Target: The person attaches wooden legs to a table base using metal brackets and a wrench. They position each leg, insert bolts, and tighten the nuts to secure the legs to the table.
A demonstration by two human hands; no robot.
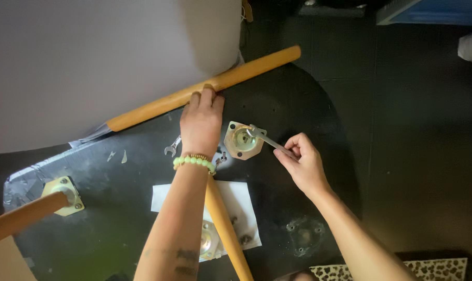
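My left hand [201, 120] presses down with closed fingers on the loose wooden leg [204, 88] lying just beyond it, while my right hand [302, 164] pinches the handle of a small wrench [266, 139] whose head sits on the nut in the octagonal metal plate [242, 140] between my hands. I judge the thin wrench could slip off the nut if I pull at an angle, rounding it or knocking my knuckles on the black seat underside [277, 99]. The spare wrench [172, 148] near my left wrist could get swept away.
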